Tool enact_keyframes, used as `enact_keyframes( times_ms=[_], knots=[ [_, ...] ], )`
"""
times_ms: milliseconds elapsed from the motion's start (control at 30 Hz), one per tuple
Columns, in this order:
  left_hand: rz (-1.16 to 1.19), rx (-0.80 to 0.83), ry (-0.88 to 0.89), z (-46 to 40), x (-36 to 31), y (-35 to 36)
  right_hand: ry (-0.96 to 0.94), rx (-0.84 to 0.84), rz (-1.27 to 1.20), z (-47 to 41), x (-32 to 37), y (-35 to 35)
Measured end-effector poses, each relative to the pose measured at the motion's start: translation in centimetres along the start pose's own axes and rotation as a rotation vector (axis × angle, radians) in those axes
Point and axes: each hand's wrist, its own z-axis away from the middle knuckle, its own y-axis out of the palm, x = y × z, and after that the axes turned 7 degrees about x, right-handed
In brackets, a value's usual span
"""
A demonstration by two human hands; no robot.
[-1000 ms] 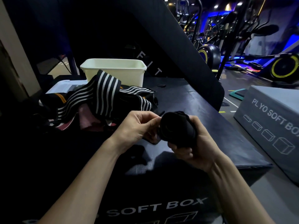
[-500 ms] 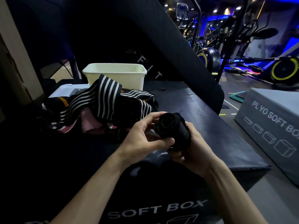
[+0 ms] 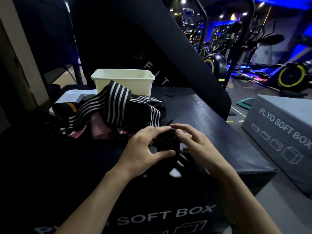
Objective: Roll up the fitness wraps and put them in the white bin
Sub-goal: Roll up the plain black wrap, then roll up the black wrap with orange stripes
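Since half a second ago my left hand (image 3: 143,149) has turned its back toward me and my right hand (image 3: 194,144) has come out from under the black rolled wrap (image 3: 167,142) to its right side, fingers now spread.

Under both my hands lies the black soft box (image 3: 211,119), its top dark and its near face lettered SOFT BOX. Well off to the right of my right fingers sits a grey soft box (image 3: 283,125) on the floor. Beyond my fingertips, on the far part of the black box, stands the white bin (image 3: 125,80). Between that bin and my fingers is the heap of striped wraps (image 3: 116,102), loose and unrolled, just past my left fingertips.

Between my two hands is the roll itself. My left fingers curl over its top and my left thumb (image 3: 162,153) presses its lower edge. My right thumb and forefinger (image 3: 180,126) pinch its upper right rim; the other right fingers stand apart.
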Motion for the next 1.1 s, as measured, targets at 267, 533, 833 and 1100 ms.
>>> enact_keyframes(
  times_ms=[267,533,833,1100],
  knots=[
    [0.092,0.043,-0.027,0.0,-0.1,1.4,0.042,-0.007,-0.064,1.0,-0.4,-0.2],
    [0.144,0.08,-0.068,0.7,-0.3,1.1,-0.024,-0.042,0.0,2.1,-0.9,0.4],
    [0.145,0.014,-0.116,2.1,-0.5,-2.0,-0.153,-0.102,0.105,1.1,-0.3,2.6],
    [0.191,-0.229,-0.177,3.8,1.5,-9.9,-0.206,-0.093,-0.026,-3.8,2.1,7.8]
  ],
)
